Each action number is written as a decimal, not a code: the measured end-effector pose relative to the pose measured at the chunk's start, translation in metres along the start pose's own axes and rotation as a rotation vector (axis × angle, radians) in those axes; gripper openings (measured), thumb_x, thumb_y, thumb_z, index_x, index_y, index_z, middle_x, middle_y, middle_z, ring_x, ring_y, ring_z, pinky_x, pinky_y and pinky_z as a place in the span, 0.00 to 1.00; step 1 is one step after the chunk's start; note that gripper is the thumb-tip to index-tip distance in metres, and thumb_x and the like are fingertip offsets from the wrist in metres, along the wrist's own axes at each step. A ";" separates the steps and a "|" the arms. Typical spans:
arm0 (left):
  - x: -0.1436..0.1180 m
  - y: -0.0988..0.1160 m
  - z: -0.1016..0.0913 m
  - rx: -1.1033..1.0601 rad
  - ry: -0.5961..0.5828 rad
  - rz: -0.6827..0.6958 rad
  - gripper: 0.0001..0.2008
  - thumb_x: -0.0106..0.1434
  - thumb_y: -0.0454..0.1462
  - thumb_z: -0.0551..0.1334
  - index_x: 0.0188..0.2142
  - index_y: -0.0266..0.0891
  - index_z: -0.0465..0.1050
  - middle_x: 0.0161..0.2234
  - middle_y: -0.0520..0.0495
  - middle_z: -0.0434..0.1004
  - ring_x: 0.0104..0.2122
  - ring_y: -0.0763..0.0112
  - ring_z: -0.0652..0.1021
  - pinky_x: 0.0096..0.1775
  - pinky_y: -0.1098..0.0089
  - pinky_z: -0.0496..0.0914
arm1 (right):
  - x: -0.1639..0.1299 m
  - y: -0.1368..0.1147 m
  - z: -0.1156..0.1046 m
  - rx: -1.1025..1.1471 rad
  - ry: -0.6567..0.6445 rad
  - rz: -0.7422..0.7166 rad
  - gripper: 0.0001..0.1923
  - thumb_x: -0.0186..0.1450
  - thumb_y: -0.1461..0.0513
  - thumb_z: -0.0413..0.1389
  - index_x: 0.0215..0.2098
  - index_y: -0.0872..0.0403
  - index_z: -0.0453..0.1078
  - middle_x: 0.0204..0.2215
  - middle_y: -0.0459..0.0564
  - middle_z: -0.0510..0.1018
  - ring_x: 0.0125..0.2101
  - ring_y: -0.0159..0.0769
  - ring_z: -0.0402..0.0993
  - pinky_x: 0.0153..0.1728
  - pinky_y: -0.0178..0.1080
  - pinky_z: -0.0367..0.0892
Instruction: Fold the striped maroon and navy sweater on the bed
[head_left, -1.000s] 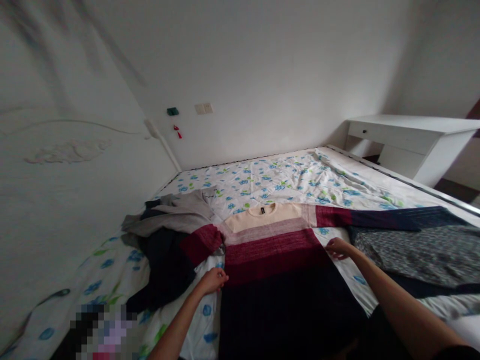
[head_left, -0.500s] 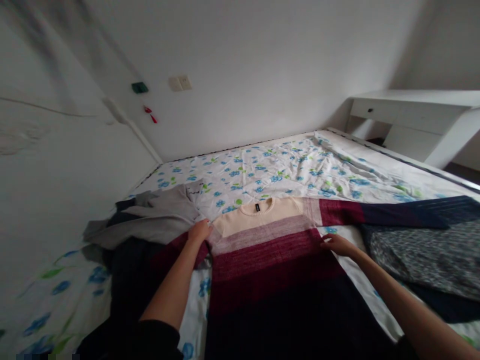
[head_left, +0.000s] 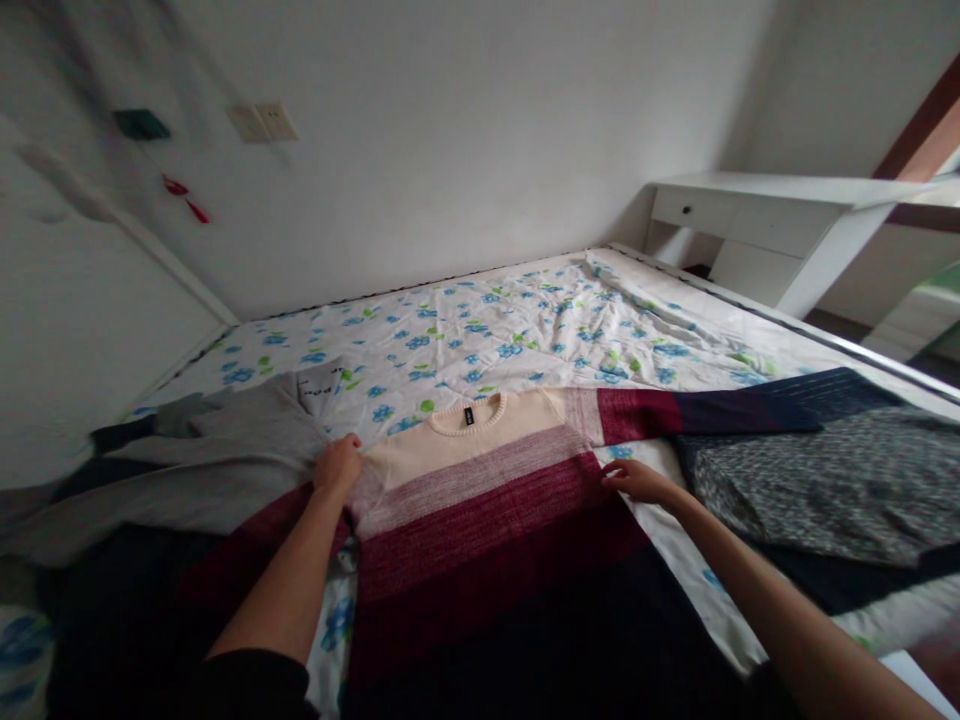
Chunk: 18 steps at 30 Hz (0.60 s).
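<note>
Cream-maroon-navy striped knit sweater (head_left: 487, 520), one, spread flat. Two bare forearms (head_left: 281, 600) outstretched: left hand (head_left: 337, 466) at left shoulder, right hand (head_left: 639, 481) at right edge, both curled; grip unclear.

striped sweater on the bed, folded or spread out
Spread: the striped sweater lies flat on the bed, its visible body unfolded and one sleeve stretched out sideways.
</note>
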<state>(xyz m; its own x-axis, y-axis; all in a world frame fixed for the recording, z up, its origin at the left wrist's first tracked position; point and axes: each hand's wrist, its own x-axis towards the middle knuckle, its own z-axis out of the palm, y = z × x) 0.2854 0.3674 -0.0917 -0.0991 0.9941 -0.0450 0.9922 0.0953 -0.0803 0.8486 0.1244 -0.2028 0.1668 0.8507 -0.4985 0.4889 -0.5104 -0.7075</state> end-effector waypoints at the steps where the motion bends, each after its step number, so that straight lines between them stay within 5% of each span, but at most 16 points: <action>1: -0.003 -0.001 0.002 0.012 0.016 0.040 0.24 0.77 0.34 0.55 0.66 0.33 0.78 0.63 0.28 0.84 0.56 0.49 0.85 0.54 0.62 0.75 | 0.000 -0.002 0.000 -0.005 0.001 0.002 0.18 0.69 0.55 0.70 0.54 0.54 0.86 0.37 0.51 0.88 0.34 0.36 0.82 0.37 0.33 0.74; 6: -0.035 0.008 0.027 0.016 0.037 0.240 0.26 0.77 0.37 0.58 0.71 0.34 0.75 0.70 0.32 0.80 0.65 0.49 0.81 0.67 0.60 0.71 | 0.006 -0.013 -0.010 0.021 0.152 -0.067 0.18 0.68 0.58 0.72 0.55 0.54 0.85 0.43 0.52 0.90 0.42 0.40 0.86 0.45 0.35 0.77; 10: -0.094 0.012 0.061 -0.039 -0.088 0.492 0.30 0.75 0.47 0.61 0.73 0.46 0.78 0.78 0.42 0.72 0.78 0.49 0.70 0.78 0.55 0.61 | 0.008 -0.012 -0.037 0.125 0.367 -0.102 0.18 0.71 0.58 0.69 0.57 0.53 0.83 0.50 0.54 0.89 0.48 0.42 0.86 0.50 0.38 0.79; 13: -0.144 -0.006 0.077 -0.088 -0.203 0.579 0.37 0.71 0.55 0.63 0.76 0.51 0.76 0.81 0.45 0.66 0.81 0.45 0.66 0.78 0.50 0.62 | 0.006 0.001 -0.065 0.217 0.510 -0.096 0.25 0.71 0.52 0.67 0.64 0.50 0.80 0.52 0.54 0.88 0.49 0.43 0.85 0.50 0.39 0.80; 18: -0.203 -0.057 0.081 -0.166 -0.402 0.462 0.42 0.62 0.61 0.69 0.74 0.57 0.79 0.79 0.49 0.67 0.80 0.39 0.66 0.77 0.46 0.66 | -0.002 0.045 -0.115 0.400 0.753 0.065 0.37 0.69 0.43 0.61 0.70 0.50 0.71 0.47 0.51 0.84 0.40 0.40 0.82 0.43 0.36 0.81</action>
<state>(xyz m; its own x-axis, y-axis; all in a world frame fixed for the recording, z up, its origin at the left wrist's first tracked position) 0.2433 0.1560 -0.1589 0.3538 0.8401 -0.4111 0.9346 -0.3003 0.1906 0.9684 0.1145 -0.1760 0.7778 0.6027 -0.1780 0.1436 -0.4462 -0.8833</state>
